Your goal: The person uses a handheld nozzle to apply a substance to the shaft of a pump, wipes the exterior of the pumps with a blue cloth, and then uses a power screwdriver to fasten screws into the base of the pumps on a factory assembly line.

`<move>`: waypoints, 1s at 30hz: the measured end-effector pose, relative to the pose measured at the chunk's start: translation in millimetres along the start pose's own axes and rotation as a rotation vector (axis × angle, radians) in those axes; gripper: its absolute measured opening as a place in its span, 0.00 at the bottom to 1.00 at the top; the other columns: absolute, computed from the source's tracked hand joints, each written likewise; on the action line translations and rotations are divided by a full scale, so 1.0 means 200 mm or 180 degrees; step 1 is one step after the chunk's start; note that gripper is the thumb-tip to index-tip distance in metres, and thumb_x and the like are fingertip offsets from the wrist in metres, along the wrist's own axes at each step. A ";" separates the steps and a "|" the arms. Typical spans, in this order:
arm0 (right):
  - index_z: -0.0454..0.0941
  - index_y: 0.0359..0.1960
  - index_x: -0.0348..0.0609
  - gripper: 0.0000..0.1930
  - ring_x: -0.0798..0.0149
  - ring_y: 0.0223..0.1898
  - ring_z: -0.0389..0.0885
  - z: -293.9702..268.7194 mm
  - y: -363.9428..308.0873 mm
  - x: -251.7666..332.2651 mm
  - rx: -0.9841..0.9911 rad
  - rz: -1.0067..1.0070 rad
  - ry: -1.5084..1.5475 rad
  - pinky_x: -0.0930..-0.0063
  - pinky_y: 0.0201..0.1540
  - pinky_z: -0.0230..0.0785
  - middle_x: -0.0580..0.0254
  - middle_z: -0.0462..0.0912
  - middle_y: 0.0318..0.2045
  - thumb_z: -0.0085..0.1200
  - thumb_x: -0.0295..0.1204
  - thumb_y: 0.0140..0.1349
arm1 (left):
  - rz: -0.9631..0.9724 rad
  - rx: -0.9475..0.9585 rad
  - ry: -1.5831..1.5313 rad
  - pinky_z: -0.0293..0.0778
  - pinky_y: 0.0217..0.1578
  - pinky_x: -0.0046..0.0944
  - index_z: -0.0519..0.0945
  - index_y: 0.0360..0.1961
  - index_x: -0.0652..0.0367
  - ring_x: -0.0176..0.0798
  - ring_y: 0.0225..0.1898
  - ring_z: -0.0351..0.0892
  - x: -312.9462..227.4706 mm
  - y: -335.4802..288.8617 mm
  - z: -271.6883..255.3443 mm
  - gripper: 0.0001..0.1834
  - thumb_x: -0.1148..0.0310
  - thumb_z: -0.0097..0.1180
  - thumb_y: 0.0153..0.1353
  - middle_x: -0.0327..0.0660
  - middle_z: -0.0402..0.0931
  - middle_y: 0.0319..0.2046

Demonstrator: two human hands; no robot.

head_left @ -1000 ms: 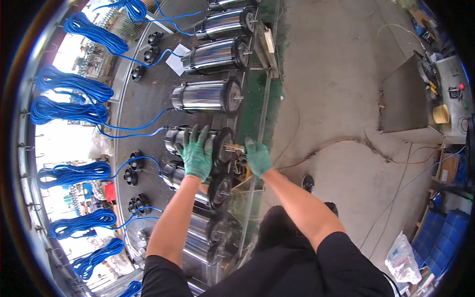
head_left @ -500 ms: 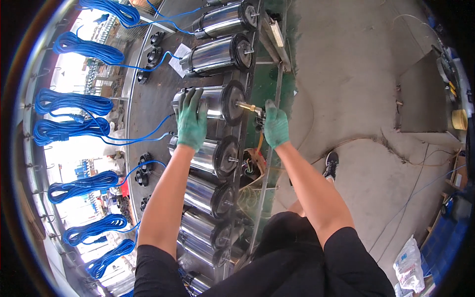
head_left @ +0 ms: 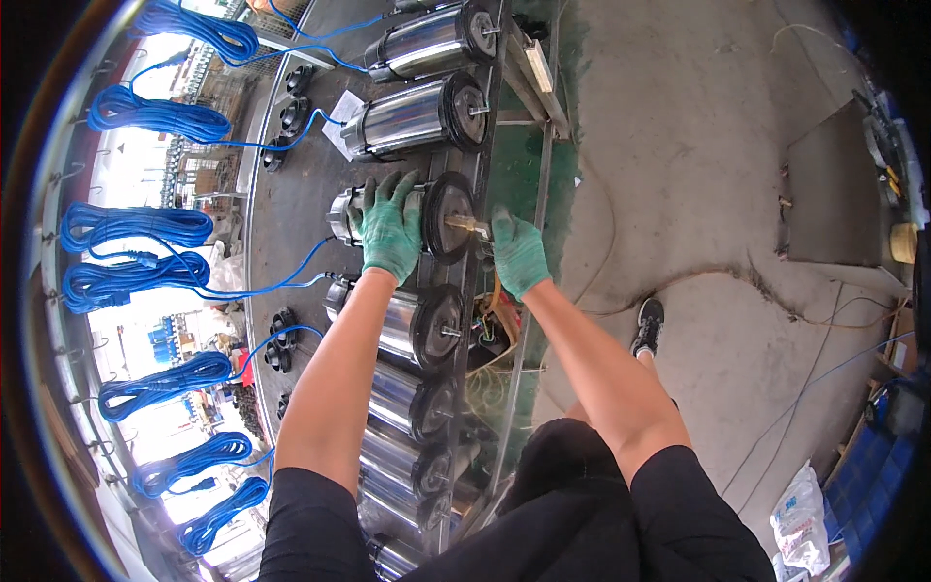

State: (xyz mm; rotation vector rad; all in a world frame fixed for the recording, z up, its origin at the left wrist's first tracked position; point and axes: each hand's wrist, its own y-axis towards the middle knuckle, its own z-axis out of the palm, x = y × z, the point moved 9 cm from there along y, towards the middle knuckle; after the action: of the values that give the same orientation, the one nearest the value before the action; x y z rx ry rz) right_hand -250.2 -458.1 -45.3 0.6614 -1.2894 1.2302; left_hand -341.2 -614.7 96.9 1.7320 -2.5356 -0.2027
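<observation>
- On the bench (head_left: 291,199): steel cylinder (head_left: 448,197), long axis pointing right.
- Above bench: left hand (head_left: 391,233), nearer, fingers parted on cylinder.
- Past bench's right edge: right hand (head_left: 518,254), fingers around brass-tipped tool (head_left: 469,224).

There are two gloved hands (head_left: 392,233) and seven blue cable coils (head_left: 136,226).

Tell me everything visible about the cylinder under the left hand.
The cylinder lies on its side on a dark bench. Its shiny, metal-looking body ends in a black disc; a blue cable runs to its other end. The left hand rests on it; the right hand holds a brass-coloured fitting at the disc's middle.
</observation>
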 end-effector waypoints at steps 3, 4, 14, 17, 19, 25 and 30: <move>0.77 0.34 0.33 0.24 0.53 0.26 0.68 -0.01 -0.01 0.09 -0.0072 -0.0290 -0.0746 0.55 0.35 0.68 0.45 0.76 0.23 0.45 0.46 0.76 | 0.0009 -0.0009 0.0089 0.36 0.70 0.75 0.74 0.66 0.33 0.60 0.73 0.55 0.01 0.00 0.00 0.21 0.54 0.43 0.74 0.39 0.69 0.67; 0.78 0.36 0.33 0.22 0.50 0.28 0.71 -0.02 -0.01 0.11 0.0023 -0.0214 -0.0687 0.55 0.36 0.69 0.44 0.78 0.27 0.45 0.44 0.76 | 0.0035 0.0005 0.0082 0.39 0.71 0.69 0.75 0.66 0.36 0.60 0.73 0.56 0.00 0.00 0.00 0.21 0.56 0.45 0.74 0.41 0.69 0.67; 0.81 0.38 0.36 0.21 0.33 0.36 0.74 0.08 -0.02 0.05 0.0194 -0.0276 -0.0542 0.52 0.40 0.68 0.37 0.82 0.31 0.43 0.42 0.77 | -0.0017 -0.0086 0.0062 0.53 0.71 0.55 0.78 0.62 0.50 0.56 0.71 0.60 0.07 -0.04 0.02 0.19 0.61 0.43 0.76 0.44 0.71 0.65; 0.79 0.40 0.30 0.26 0.26 0.40 0.69 -0.02 0.01 0.11 -0.0037 -0.0436 -0.0210 0.52 0.41 0.68 0.30 0.80 0.33 0.42 0.47 0.77 | 0.0013 -0.0028 0.0053 0.51 0.72 0.54 0.77 0.63 0.51 0.57 0.72 0.59 -0.04 0.02 0.01 0.20 0.59 0.43 0.77 0.45 0.70 0.65; 0.79 0.41 0.30 0.27 0.26 0.40 0.68 -0.03 0.01 0.11 -0.0073 -0.0392 -0.0297 0.52 0.42 0.68 0.30 0.81 0.34 0.42 0.48 0.77 | 0.0061 -0.0071 -0.0060 0.51 0.72 0.54 0.77 0.63 0.50 0.57 0.72 0.58 -0.03 0.03 0.02 0.20 0.58 0.43 0.77 0.44 0.70 0.65; 0.78 0.41 0.29 0.22 0.29 0.45 0.58 0.00 0.02 0.11 0.0053 -0.0139 -0.0476 0.53 0.39 0.69 0.29 0.78 0.34 0.44 0.41 0.77 | -0.0008 -0.0053 -0.0070 0.48 0.73 0.52 0.77 0.62 0.49 0.55 0.73 0.57 0.01 0.02 0.03 0.19 0.58 0.43 0.77 0.43 0.70 0.66; 0.79 0.44 0.28 0.28 0.25 0.43 0.67 0.01 0.03 0.10 0.0152 -0.0040 -0.0536 0.52 0.41 0.70 0.28 0.81 0.36 0.41 0.48 0.77 | 0.0055 -0.0071 0.0225 0.50 0.71 0.54 0.75 0.65 0.46 0.52 0.70 0.61 0.02 0.02 0.03 0.21 0.56 0.40 0.78 0.43 0.70 0.66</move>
State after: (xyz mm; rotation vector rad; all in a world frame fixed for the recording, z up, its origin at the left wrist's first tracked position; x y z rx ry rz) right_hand -258.6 -452.4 -28.3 0.8207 -1.3955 1.2185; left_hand -348.1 -616.6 91.0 1.6779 -2.4877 -0.1651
